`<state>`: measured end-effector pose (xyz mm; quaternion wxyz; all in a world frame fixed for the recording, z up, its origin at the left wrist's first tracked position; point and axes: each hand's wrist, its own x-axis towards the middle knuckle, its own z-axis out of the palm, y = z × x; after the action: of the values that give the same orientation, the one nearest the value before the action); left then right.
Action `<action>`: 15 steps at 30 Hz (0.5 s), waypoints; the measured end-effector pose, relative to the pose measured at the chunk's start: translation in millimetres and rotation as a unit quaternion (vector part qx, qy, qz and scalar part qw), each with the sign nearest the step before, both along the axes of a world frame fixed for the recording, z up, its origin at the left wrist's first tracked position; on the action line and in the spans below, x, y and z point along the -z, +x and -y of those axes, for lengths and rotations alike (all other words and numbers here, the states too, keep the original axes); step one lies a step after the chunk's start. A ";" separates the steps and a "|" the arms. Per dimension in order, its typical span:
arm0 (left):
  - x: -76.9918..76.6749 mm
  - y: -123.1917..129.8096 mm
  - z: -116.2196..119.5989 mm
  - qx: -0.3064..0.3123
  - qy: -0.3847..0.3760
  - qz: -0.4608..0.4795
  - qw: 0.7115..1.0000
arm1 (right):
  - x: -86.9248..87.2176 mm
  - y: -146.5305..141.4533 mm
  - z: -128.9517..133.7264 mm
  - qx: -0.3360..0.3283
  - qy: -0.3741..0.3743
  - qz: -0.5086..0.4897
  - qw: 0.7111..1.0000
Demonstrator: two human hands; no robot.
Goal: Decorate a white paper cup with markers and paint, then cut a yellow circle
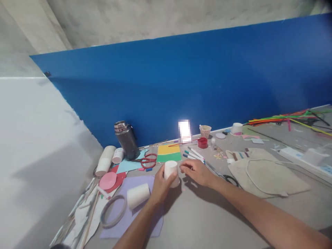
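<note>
We looked through one head-worn camera, set above the near side of the table (198, 218) and facing forward and down. We saw the left hand (160, 186) and right hand (197, 172) close by, mid-view, the blue board (181, 86) far across, the white wall (31, 131) left and the power strip (292, 155) right.
</note>
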<state>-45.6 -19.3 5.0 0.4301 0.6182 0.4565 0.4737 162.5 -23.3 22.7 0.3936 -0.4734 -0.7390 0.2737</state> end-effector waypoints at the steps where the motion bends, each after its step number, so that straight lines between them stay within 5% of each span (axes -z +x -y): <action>1: 4.9 -2.4 -1.4 -0.016 0.002 0.008 1.000 | 3.2 3.3 -0.7 0.015 -0.001 0.003 1.000; 5: 13.4 -10.6 -7.4 -0.033 -0.076 0.157 0.984 | 10.9 10.4 -4.0 0.050 -0.007 0.016 0.999; 9: 2.0 -13.1 -11.5 -0.038 -0.192 0.310 0.930 | 14.1 9.4 -4.9 0.054 -0.010 0.040 0.998; 15: -6.6 -11.7 -8.0 -0.015 -0.223 0.351 0.909 | 26.2 4.7 -4.8 0.051 0.005 0.109 0.993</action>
<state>-57.4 -11.3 11.7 0.6821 0.2929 0.3796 0.5521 167.2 -18.5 -3.5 0.3270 -0.5352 -0.7538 0.1962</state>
